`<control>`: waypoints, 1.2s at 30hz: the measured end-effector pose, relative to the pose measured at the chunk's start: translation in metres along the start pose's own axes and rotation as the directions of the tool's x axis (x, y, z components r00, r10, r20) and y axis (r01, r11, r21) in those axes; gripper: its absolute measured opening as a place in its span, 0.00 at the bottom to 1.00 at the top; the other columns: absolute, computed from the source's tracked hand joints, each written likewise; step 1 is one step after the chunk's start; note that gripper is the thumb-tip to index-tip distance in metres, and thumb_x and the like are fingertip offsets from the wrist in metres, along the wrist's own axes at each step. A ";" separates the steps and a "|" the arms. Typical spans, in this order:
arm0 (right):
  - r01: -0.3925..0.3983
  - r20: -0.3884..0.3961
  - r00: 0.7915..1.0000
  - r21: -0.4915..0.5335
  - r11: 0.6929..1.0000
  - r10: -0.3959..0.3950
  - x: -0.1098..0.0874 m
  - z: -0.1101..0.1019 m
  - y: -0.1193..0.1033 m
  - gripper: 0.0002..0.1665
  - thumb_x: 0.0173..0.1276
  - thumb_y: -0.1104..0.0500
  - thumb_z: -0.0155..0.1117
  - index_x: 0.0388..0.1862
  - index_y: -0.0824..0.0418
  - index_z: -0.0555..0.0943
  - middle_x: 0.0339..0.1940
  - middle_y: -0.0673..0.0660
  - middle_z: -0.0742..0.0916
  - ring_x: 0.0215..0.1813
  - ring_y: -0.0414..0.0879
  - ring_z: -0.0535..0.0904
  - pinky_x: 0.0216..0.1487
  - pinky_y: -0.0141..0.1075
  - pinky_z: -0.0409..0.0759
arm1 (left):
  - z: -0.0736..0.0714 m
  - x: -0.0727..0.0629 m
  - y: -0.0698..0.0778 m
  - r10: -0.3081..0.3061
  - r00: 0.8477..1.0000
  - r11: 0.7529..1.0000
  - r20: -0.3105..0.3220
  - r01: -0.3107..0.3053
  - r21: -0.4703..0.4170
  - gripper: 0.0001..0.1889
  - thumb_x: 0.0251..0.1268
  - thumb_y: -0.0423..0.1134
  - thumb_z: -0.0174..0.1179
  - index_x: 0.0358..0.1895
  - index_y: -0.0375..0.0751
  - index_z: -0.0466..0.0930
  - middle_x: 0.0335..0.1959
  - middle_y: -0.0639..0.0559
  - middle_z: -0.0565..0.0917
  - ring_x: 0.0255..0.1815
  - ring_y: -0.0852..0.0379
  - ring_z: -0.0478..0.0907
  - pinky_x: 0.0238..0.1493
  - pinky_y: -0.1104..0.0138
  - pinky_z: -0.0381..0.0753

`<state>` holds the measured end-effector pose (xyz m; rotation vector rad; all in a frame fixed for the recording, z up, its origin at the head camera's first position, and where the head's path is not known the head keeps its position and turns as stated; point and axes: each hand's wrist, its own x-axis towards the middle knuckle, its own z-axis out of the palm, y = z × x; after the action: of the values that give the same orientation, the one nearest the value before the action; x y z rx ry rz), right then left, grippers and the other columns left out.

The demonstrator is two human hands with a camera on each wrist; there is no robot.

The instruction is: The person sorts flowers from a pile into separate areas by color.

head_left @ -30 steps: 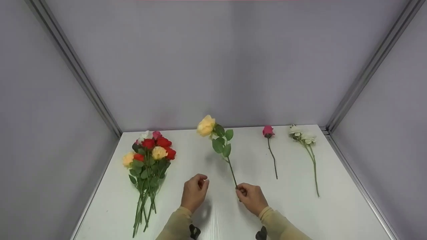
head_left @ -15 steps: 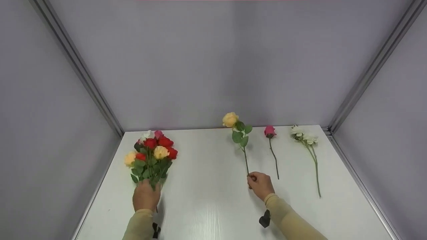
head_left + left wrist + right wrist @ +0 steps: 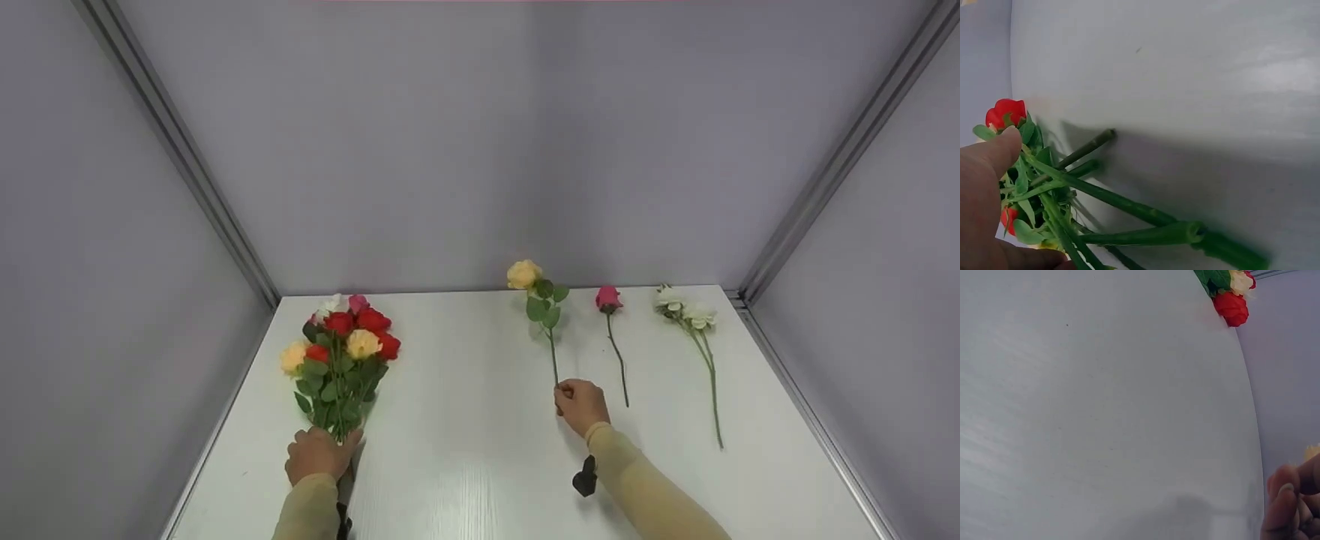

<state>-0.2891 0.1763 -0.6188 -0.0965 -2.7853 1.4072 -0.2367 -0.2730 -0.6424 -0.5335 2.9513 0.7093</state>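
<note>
A bunch of artificial roses in red, yellow, pink and white lies at the left of the white table. My left hand is at the stems just below the leaves, thumb on the right side and fingers on the left. In the left wrist view the thumb and fingers lie about the green stems, whose cut ends point away from the palm. My right hand pinches the lower stem of a single yellow rose, bloom pointing to the back. In the right wrist view the curled fingers show at the lower right.
A pink rose lies right of my right hand, and white flowers on long stems lie farther right. Grey panels enclose the white table at the back and sides.
My left hand has gone left from the middle to the bunch, then slid slightly down its stems. The right hand has carried the yellow rose right, beside the pink one.
</note>
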 end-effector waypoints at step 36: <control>-0.122 -0.084 0.990 -0.076 0.990 0.116 0.018 0.015 0.029 0.07 0.68 0.59 0.62 0.36 0.60 0.86 0.21 0.48 0.84 0.29 0.42 0.79 0.43 0.44 0.78 | 0.011 0.004 -0.001 -0.016 1.000 1.000 -0.012 0.015 -0.023 0.31 0.60 0.54 0.63 0.43 0.20 0.73 0.35 0.30 0.75 0.38 0.34 0.77 0.35 0.45 0.77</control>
<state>-0.3061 0.1830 -0.6513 -0.3178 -2.8131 1.2814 -0.2405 -0.2704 -0.6529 -0.5640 2.9507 0.7411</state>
